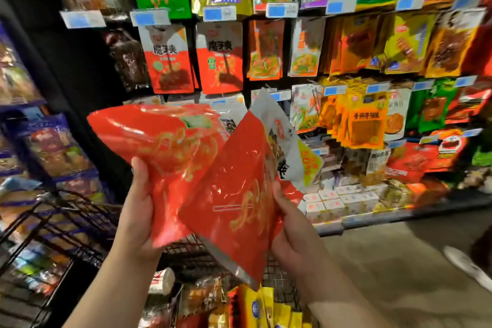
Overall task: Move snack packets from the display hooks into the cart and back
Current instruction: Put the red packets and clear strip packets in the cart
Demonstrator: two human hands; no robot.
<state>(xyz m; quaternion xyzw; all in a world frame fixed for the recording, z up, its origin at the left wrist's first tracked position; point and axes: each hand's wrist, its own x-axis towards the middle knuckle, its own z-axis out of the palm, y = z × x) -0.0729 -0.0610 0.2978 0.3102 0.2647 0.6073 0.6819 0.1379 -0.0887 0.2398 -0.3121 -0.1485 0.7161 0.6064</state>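
At the far left the wire cart (66, 221) is motion-smeared and cut off by the frame edge; above it the left hand (141, 210) grips a glossy red snack packet (165, 146) by its lower part, thumb on the front, its gold lettering too blurred to read. Overlapping that, a second red packet (239, 200) is pinched at its right edge by the right hand (292, 229) and hides most of a white packet (286, 141) – only a yellow patch reading "50%" is legible, and what holds it cannot be told. Behind, white-and-red hanging packets (170, 61) carry large Chinese characters, blurred, under price tags (150, 17) blanked in blue.
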